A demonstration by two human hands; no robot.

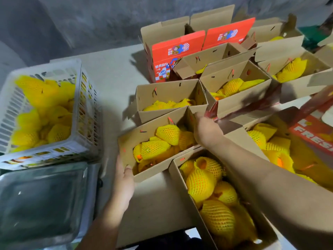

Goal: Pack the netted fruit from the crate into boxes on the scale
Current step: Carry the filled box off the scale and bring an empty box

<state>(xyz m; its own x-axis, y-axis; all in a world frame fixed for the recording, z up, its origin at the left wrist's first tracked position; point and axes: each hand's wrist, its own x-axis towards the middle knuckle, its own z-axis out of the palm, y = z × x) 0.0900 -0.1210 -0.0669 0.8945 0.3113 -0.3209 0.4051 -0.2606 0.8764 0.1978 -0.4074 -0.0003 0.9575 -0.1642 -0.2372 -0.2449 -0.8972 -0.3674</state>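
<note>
At the centre of the frame sits an open cardboard box (155,141) filled with fruit in yellow foam netting (167,135), and both hands are on it. The left hand (124,179) holds the box's near-left corner, thumb hooked over the rim and fingers under the outer wall, so its grip is closed on the cardboard. The right hand (205,130) reaches across from the lower right and grips the box's far-right corner; its fingers are hidden behind the wall, so how tightly they close cannot be told.

The white slatted crate (79,109) stands at the left of the frame, part full of netted fruit (43,98). Just below it, at lower left, lies the scale (41,201) with its shiny metal pan, carrying no box.

Another open box of netted fruit (212,195) touches the held box on its near-right side, low in the frame. More filled open boxes crowd the pale worktop (111,73) toward the upper right, among them 2 with red printed flaps (171,49). At the right edge a red lid (313,134) with white lettering leans over more netted fruit.
</note>
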